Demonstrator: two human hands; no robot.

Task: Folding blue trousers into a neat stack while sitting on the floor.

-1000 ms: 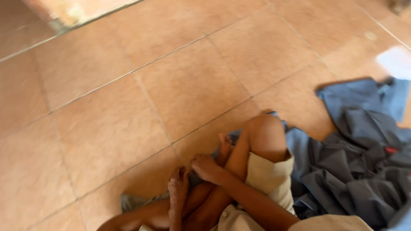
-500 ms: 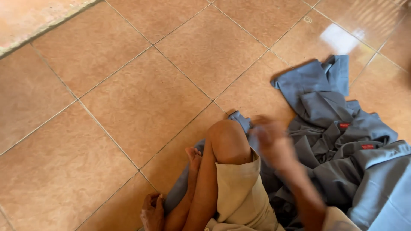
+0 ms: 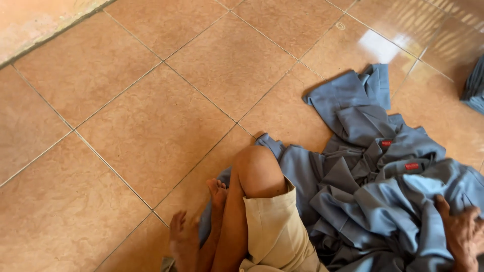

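Head view shows the right hand (image 3: 463,232) at the near right, fingers curled and gripping the heap of blue-grey shirts (image 3: 383,196) on the tiled floor (image 3: 151,126), just right of the bent knee (image 3: 257,166).

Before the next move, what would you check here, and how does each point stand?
1. Right hand on the pile of blue clothes: ok, fingers rest on the cloth at the lower right.
2. Firm grip on the cloth: cannot tell, the hand is cut off by the picture's edge.
3. Left hand in sight: not ok, it does not show.
4. Clothes free of the legs: not ok, some cloth lies under the bent knee.
5. Tiled floor to the left bare for laying cloth out: ok.
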